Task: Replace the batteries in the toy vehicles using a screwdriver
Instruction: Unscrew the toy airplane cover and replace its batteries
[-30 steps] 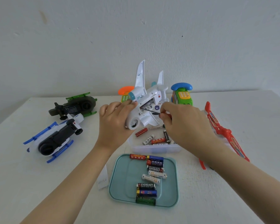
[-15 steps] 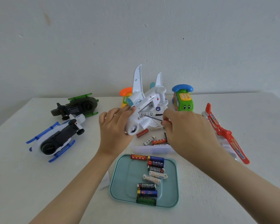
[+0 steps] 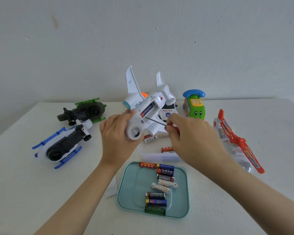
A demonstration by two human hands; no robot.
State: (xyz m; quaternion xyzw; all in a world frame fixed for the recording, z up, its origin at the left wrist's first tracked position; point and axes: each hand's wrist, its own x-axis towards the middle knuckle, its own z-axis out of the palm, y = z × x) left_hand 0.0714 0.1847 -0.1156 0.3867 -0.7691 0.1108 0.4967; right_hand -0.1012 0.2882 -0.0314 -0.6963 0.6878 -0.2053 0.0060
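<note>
My left hand (image 3: pixel 116 138) grips a white toy plane (image 3: pixel 148 106) by its nose, belly turned toward me, wings pointing up. Its battery compartment (image 3: pixel 148 110) is open and shows a battery inside. My right hand (image 3: pixel 192 138) pinches a thin screwdriver (image 3: pixel 155 120) whose tip reaches the plane's underside just below the compartment. A teal tray (image 3: pixel 127 192) in front of me holds several loose batteries (image 3: pixel 161 184). More batteries (image 3: pixel 150 138) lie in a clear plastic box (image 3: pixel 158 156) under the plane.
On the left lie a blue-and-white toy helicopter (image 3: pixel 63 144) and a dark green one (image 3: pixel 85 111), both upside down. A white police car (image 3: pixel 167 111), a green toy phone car (image 3: pixel 194 106) and a red-and-clear plane (image 3: pixel 236 141) sit to the right. A wall stands behind.
The plane has been lifted and tilted further so the open battery compartment faces me. My right hand stays at the screwdriver beside it.
</note>
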